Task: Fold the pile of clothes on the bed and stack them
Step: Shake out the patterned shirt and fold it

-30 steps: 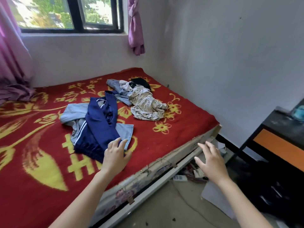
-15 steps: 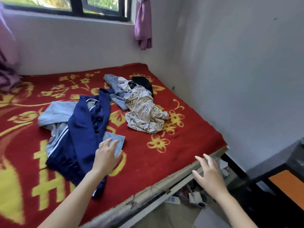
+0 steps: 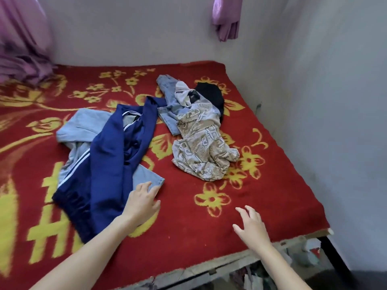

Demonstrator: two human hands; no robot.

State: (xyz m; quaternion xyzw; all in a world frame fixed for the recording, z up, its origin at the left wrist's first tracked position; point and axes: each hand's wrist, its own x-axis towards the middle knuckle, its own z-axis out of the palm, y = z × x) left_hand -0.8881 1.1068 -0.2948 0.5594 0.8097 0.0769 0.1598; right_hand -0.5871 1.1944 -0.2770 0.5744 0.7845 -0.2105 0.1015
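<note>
Navy track pants with white side stripes (image 3: pixel 109 164) lie spread over light blue jeans (image 3: pixel 83 126) on the red blanket (image 3: pixel 209 237). My left hand (image 3: pixel 142 203) rests with straight fingers on the jeans' near hem, beside the navy pants. My right hand (image 3: pixel 252 226) hovers open over bare blanket near the bed's front edge, holding nothing. Further back lies a crumpled heap: a beige letter-print garment (image 3: pixel 203 151), a second piece of blue denim (image 3: pixel 169 101) and a black garment (image 3: pixel 211 97).
White walls run along the bed's far and right sides. Purple curtains hang at the back left (image 3: pixel 23 45) and back right (image 3: pixel 226 17). The bed's front edge (image 3: pixel 230 262) shows a worn frame with clutter underneath.
The view has tilted down and closer over the bed. My right hand came from beyond the bed's edge to above the blanket. My left hand stays at the jeans' hem.
</note>
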